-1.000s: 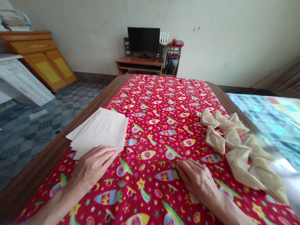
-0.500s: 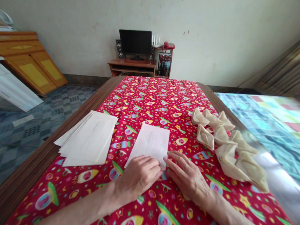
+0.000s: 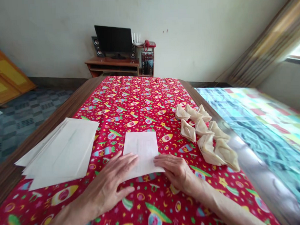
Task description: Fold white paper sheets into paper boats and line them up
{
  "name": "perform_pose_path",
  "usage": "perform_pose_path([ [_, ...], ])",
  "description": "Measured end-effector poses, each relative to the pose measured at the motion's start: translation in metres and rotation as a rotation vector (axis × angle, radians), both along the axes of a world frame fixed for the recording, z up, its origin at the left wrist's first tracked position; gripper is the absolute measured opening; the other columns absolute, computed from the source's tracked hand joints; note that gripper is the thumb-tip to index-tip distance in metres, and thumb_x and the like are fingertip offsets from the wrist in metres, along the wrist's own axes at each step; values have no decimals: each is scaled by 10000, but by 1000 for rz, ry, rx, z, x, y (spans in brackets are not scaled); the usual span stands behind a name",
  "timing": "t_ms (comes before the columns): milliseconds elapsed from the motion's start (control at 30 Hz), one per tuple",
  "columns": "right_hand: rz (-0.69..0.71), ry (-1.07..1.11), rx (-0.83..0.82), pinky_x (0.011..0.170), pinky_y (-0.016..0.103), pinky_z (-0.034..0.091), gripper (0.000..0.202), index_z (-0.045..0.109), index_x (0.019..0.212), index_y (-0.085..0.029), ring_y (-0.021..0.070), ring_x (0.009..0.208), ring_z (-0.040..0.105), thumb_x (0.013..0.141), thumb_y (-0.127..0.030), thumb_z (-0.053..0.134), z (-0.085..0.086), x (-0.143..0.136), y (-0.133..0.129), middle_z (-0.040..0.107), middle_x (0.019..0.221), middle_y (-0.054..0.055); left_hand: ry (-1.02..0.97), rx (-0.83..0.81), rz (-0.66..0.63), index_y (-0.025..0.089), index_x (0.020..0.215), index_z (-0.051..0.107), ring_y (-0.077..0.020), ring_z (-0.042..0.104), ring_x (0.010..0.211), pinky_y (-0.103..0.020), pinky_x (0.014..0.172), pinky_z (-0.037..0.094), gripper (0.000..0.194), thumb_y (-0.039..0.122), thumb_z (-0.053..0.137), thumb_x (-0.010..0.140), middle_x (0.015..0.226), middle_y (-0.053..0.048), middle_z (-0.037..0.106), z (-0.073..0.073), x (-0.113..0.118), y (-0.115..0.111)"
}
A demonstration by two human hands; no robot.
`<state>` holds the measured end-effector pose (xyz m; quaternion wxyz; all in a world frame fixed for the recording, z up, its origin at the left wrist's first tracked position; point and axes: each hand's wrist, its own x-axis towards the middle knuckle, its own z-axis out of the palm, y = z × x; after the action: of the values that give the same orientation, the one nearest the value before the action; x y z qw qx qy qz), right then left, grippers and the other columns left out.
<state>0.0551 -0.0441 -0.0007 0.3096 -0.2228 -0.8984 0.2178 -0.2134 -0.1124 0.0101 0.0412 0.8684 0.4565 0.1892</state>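
A white sheet of paper (image 3: 141,150) lies in front of me on a red patterned tablecloth, its top edge facing away. My left hand (image 3: 111,179) rests its outstretched fingertips on the sheet's left side, thumb spread apart over the cloth. At the right edge, my right hand (image 3: 178,169) has its fingers bent together over the lower right part of the paper, gripping it there; its thumb is hidden. A fanned stack of paper sheets (image 3: 65,150) is to the left. Several folded paper ingots (image 3: 207,150) stand grouped on the right.
The red tablecloth (image 3: 145,106) covers a brown wooden table (image 3: 54,124). A bed with a checked cover (image 3: 258,121) is beyond its right side. At the back, a desk (image 3: 113,63) carries a black monitor (image 3: 114,41), next to a red telephone (image 3: 149,44).
The sheet has turned from slanted to nearly straight. My left hand has moved from its lower edge to its left side and opened out; my right hand has closed on the right edge. The view has swung right.
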Motion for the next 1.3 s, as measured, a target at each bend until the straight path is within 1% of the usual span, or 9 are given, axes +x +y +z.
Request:
perform_pose_path([
  [67,16,12,-42,901,302,514,277,620,1062,-166,157,1022,625,886,-106,414,-1,0,1,697,1015,76,-27,44,37,218,1406,342,-215,434,1275,-408,1082,358,538,181,484,889,1362,-77,494,-13,-14,3],
  [167,24,22,-95,923,301,494,268,617,1073,-168,157,1051,608,878,-107,444,-3,1,2,689,1048,75,-142,104,-25,238,1234,558,-190,533,1182,-340,1024,436,367,168,488,881,1244,-45,600,-26,-25,13],
  [267,23,33,-109,939,322,471,235,618,1073,-186,166,1062,596,881,-143,489,-1,1,3,685,1051,66,-262,150,-50,226,1053,657,-149,622,1038,-262,936,496,234,172,496,891,1079,-27,682,-24,-22,21],
  [433,-17,63,-144,873,291,459,164,641,1015,-212,148,938,624,888,-199,539,5,1,2,697,951,30,-356,146,8,197,928,677,-110,660,849,-186,821,515,144,187,541,882,899,-10,703,-13,-9,22],
  [567,-195,45,-232,692,230,446,181,662,835,-189,121,714,599,905,-245,505,2,-2,0,675,792,22,-376,119,106,181,791,676,-92,649,670,-141,658,504,189,250,527,887,745,5,685,-11,-6,20],
  [733,-480,-20,-273,456,191,267,336,534,564,-159,61,454,388,869,-300,528,-6,-14,9,483,496,-47,-276,-18,348,175,542,553,-86,518,457,-174,485,398,392,377,483,871,516,30,556,-14,-7,32],
  [833,-516,-74,-224,486,184,261,314,535,594,-162,56,472,402,869,-314,527,-5,-21,20,487,514,-54,-208,-90,478,176,520,495,-81,424,414,-197,461,319,392,413,469,831,463,41,469,-12,-6,42],
  [967,-553,-204,-123,517,198,260,274,557,660,-178,65,498,455,889,-313,495,1,-28,29,540,555,-41,-118,-182,571,184,559,473,-90,398,446,-215,491,275,362,440,447,814,489,39,441,-8,-3,49],
  [1300,-644,-463,25,542,245,248,302,589,667,-191,111,569,574,904,-324,459,13,-41,36,641,607,17,4,-132,590,199,636,463,-117,450,535,-243,535,255,312,423,469,853,598,20,532,-14,-4,54],
])
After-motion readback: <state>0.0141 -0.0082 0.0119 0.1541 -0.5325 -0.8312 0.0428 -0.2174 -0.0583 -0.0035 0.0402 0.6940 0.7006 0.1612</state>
